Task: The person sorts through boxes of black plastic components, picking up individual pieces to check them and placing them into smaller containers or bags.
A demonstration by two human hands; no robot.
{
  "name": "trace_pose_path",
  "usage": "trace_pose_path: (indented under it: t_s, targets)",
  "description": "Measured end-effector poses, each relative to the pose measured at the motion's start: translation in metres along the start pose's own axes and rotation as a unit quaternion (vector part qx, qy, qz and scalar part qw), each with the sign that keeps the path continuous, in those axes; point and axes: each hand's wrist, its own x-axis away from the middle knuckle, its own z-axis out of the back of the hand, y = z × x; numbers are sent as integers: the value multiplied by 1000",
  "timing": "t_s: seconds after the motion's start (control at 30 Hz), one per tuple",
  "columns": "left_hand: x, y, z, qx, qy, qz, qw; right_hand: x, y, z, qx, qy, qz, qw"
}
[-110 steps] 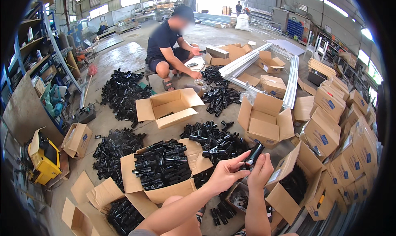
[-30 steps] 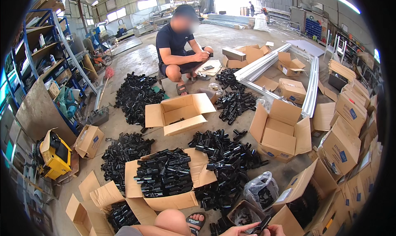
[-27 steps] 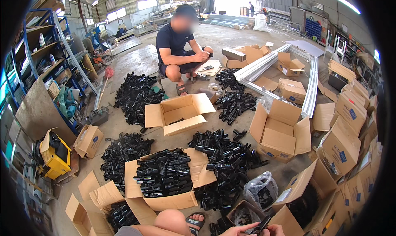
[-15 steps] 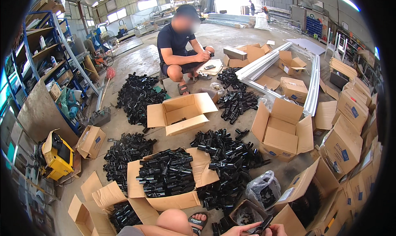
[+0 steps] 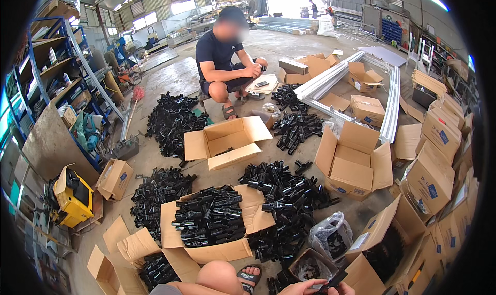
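Note:
At the lower edge, my left hand (image 5: 304,286) and my right hand (image 5: 343,290) are both closed on a small glossy black part (image 5: 335,280), whose exact kind I cannot make out. The fingers partly hide it. Just beyond my hands are an open box lined with plastic (image 5: 311,268) and a clear plastic bag (image 5: 330,234) with small black pieces inside. To their left, a carton (image 5: 219,252) is heaped with similar black parts (image 5: 209,217). A loose pile of black parts (image 5: 287,207) lies beside that carton on the floor.
A co-worker (image 5: 222,57) squats across from me, hands together around a small dark item. Between us stands an open carton (image 5: 235,158). More cartons (image 5: 426,179) line the right side, near white metal profiles (image 5: 330,75). A blue shelf rack (image 5: 49,57) and yellow machine (image 5: 72,202) stand left.
The black part in my hands has tilted and shifted slightly to the right. My view has moved slightly; the piles and cartons look the same.

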Motion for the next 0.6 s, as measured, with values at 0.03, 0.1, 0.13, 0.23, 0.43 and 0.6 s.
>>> trace_pose_path:
  t_s: [0.03,0.1,0.13,0.23,0.43,0.6]
  targets:
    - [-1,-3,1,9,-4,5,1000,0,1,1,5,1,0,1000]
    - [-3,-6,3,29,-13,24,999,1,2,1,16,5,1,1000]
    - [-4,-6,3,40,-18,40,998,2,1,1,24,8,3,1000]
    - [-3,2,2,54,-11,80,995,3,-1,-2,40,16,6,999]
    - [-6,-11,8,79,-50,148,985,1,-2,-10,50,35,35,997]
    - [-2,4,7,60,-78,160,982,7,-12,-17,68,54,49,995]
